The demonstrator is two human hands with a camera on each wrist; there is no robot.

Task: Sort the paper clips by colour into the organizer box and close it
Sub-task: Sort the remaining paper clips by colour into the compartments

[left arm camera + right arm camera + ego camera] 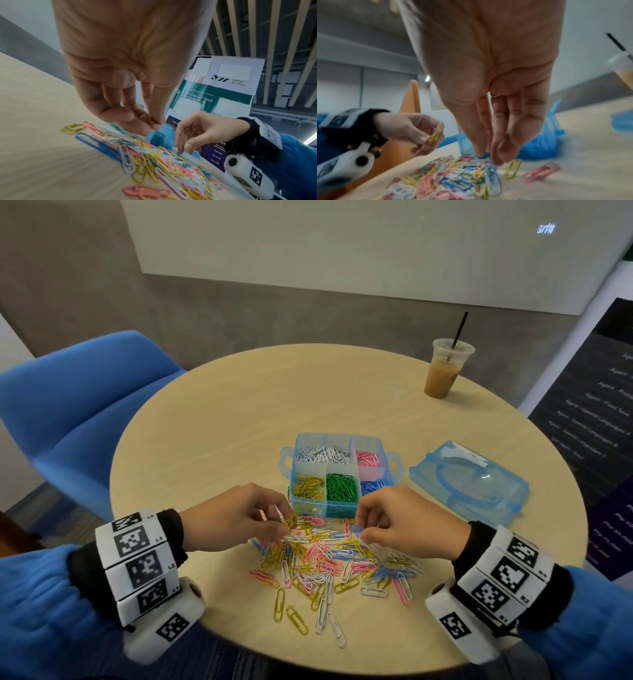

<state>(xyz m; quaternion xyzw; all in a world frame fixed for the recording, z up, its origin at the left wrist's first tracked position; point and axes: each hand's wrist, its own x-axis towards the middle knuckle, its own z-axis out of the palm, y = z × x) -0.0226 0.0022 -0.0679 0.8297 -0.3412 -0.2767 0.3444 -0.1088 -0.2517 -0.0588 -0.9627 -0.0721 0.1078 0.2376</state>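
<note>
Paper clips [329, 563] in yellow, pink, blue and white lie in a loose heap on the near part of a round wooden desk [219, 419], directly in front of a translucent blue organizer box [337, 470] that stands open. White clips fill the box's far-left compartment, pink the far-right, and yellow, green and blue the near row from left to right. Its lid [469, 484] rests separately on the desk just to the right of the box. The left hand [236, 517] hovers over the far edge of the heap with thumb and fingertips pinching a yellow clip [435, 134], which the right wrist view shows lifted clear of the pile. The right hand [407, 523] reaches down with its fingers together at a blue clip [358, 529] at the heap's far edge; whether it has that clip gripped cannot be told, as the wrist view is blurred. An iced drink [445, 371] with a dark straw stands at the far right of the desk, well apart from the box. A blue chair [78, 405] sits at the left.
</note>
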